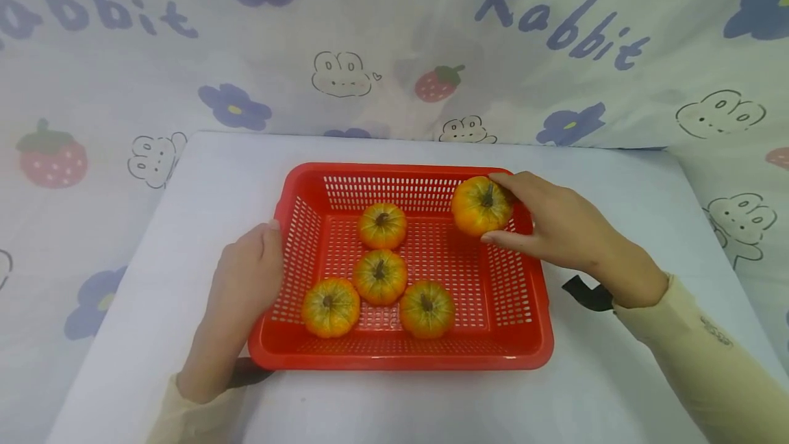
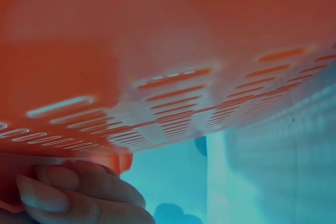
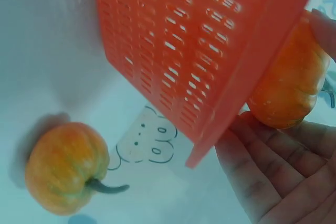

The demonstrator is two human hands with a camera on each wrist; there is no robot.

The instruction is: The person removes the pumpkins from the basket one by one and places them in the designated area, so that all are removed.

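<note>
Behind everything hung a printed cloth backdrop (image 1: 394,53) w/ blue flowers, strawberries, bunny faces and "Rabbit" lettering, and it ran down both sides of a pale worktop (image 1: 203,177). Red plastic basket (image 1: 487,355) w/ slotted walls sat mid-worktop.

Right hand (image 1: 555,231) was at the basket's far right corner, thumb and fingers curled round a small orange-green pumpkin (image 1: 481,205), so that grip was clamped on it. Pumpkin sat right at rim level, stem up, over the corner. Right wrist view showed the same pumpkin (image 3: 286,90) pressed betw the fingers and the basket's outer wall (image 3: 178,51), palm open underneath.

Left hand (image 1: 243,286) was against the basket's left wall, thumb up by the rim. Left wrist view was mostly blurry red mesh (image 2: 157,77), fingertips (image 2: 58,187) tucked under the rim edge, so that grip was holding the basket side, fingers bent on it.

Four more pumpkins lay inside on the basket floor: one toward the back (image 1: 383,225), one in the middle (image 1: 379,277), one front left (image 1: 331,307), one front centre (image 1: 427,309). Middle one was touching or nearly touching the front two, couldn't tell which.

Right wrist view also caught another pumpkin (image 3: 65,166) lying on its side outside the basket, next to a bunny print (image 3: 144,142).

Dark strap (image 1: 588,293) lay just beside the right wrist, cream sleeves (image 1: 715,362) on both arms.
</note>
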